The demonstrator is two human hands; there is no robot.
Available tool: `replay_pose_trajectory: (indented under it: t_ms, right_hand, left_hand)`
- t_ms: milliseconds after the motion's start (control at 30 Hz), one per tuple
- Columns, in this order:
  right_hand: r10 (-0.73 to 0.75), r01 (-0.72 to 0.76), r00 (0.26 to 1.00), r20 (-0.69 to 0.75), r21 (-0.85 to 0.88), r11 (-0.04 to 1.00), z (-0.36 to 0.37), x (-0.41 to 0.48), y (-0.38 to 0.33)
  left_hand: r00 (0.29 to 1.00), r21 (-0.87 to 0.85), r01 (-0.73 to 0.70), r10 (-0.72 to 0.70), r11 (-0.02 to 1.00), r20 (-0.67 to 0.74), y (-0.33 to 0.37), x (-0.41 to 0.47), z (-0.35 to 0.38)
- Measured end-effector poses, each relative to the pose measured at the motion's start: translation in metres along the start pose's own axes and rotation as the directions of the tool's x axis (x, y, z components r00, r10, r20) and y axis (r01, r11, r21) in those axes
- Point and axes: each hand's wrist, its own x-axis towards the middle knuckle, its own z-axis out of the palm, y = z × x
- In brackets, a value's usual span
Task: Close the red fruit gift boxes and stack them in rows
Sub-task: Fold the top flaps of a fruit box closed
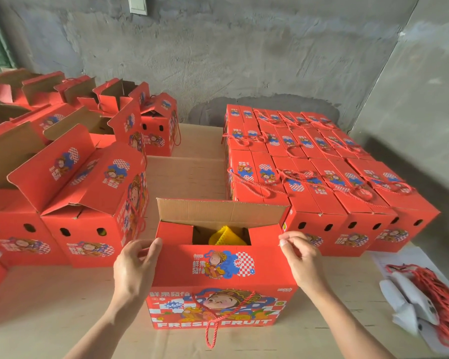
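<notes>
The open red fruit gift box is positioned at the centre of the cardboard-covered surface, close in front of the person. Its rear flap is raised, the side flaps are folded inward, and yellow foam netting is exposed inside. The front flap is grasped at its left upper corner by the left hand and pinched at its right upper corner by the right hand. Closed boxes are stacked in rows at the right rear. Open boxes are grouped at the left.
</notes>
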Motion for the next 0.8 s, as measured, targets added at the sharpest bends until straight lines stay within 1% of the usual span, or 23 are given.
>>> replay_pose_trajectory:
  t_ms: [33,167,300,433,533,600,667,733,800]
  right_hand:
    - [-0.001,0.001,1.0,0.0,-0.006,1.0,0.0,0.0,0.0]
    - [0.01,-0.01,1.0,0.005,0.001,1.0,0.001,0.001,0.001]
    - [0.036,-0.036,0.999,0.004,0.016,0.999,0.002,0.001,0.003]
    - [0.073,-0.074,0.997,0.02,0.045,0.996,0.003,-0.001,0.005]
    - [0.16,-0.164,0.986,0.041,0.101,0.981,0.003,-0.003,0.007]
    - [0.196,-0.21,0.974,0.114,0.125,0.97,0.002,-0.001,0.006]
    - [0.175,-0.219,0.954,0.244,0.166,0.962,0.0,0.004,0.005]
    - [0.178,-0.272,0.911,0.373,0.218,0.937,-0.002,0.01,0.005]
    - [0.213,-0.332,0.882,0.42,0.232,0.914,-0.003,0.015,0.007]
  left_hand:
    - [0.999,-0.022,0.041,-0.041,0.999,0.002,-0.001,0.001,-0.001]
    - [0.992,-0.067,0.119,-0.122,0.991,-0.043,-0.001,-0.003,0.001]
    - [0.984,-0.134,0.158,-0.167,0.978,-0.062,-0.002,-0.001,0.006]
    - [0.978,-0.198,0.204,-0.207,0.959,0.005,-0.005,0.003,0.007]
    - [0.964,-0.262,0.265,-0.254,0.928,0.073,-0.005,0.008,0.006]
    - [0.959,-0.289,0.277,-0.247,0.917,0.135,-0.003,0.011,0.005]
    - [0.961,-0.281,0.258,-0.215,0.924,0.173,-0.001,0.011,0.006]
    - [0.963,-0.267,0.239,-0.194,0.933,0.186,0.0,0.01,0.006]
    - [0.969,-0.245,0.209,-0.166,0.947,0.185,0.001,0.009,0.006]
